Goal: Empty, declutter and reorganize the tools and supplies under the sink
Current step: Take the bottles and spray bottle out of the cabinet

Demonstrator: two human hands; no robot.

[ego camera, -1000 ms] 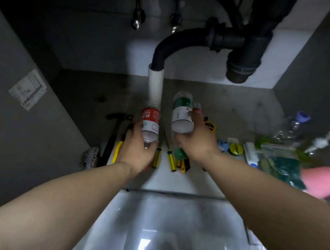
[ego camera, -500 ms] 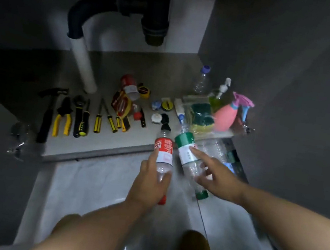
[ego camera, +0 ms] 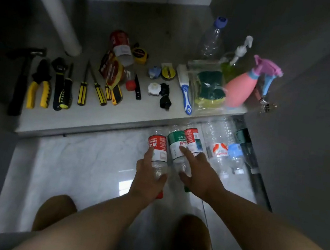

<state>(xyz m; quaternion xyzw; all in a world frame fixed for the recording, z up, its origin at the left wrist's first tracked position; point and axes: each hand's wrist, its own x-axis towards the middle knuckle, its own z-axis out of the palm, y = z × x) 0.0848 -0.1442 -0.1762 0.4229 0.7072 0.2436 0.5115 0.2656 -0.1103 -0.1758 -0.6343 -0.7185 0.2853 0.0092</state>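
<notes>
My left hand (ego camera: 148,177) grips a clear plastic bottle with a red label (ego camera: 157,145), lying on the pale floor tile just in front of the cabinet edge. My right hand (ego camera: 199,174) rests with spread fingers on a green-labelled bottle (ego camera: 175,143) beside it. To their right lie more empty bottles: one with a red and teal label (ego camera: 193,138) and one with a white and orange label (ego camera: 218,151). On the cabinet floor (ego camera: 98,113) lie a hammer (ego camera: 22,81), pliers (ego camera: 39,86), several screwdrivers (ego camera: 83,86), a red can (ego camera: 121,46) and a pink spray bottle (ego camera: 243,87).
A white drain pipe (ego camera: 55,9) stands at the back left of the cabinet. A blue-capped bottle (ego camera: 213,36), a pump dispenser (ego camera: 237,54), bagged sponges (ego camera: 209,86) and a blue brush (ego camera: 186,94) crowd the right side. Grey cabinet walls flank both sides. My knees are below.
Both hands have brought the red-labelled and green-labelled bottles out of the cabinet and down onto the floor tile, next to the other bottles. The view has tilted downward.
</notes>
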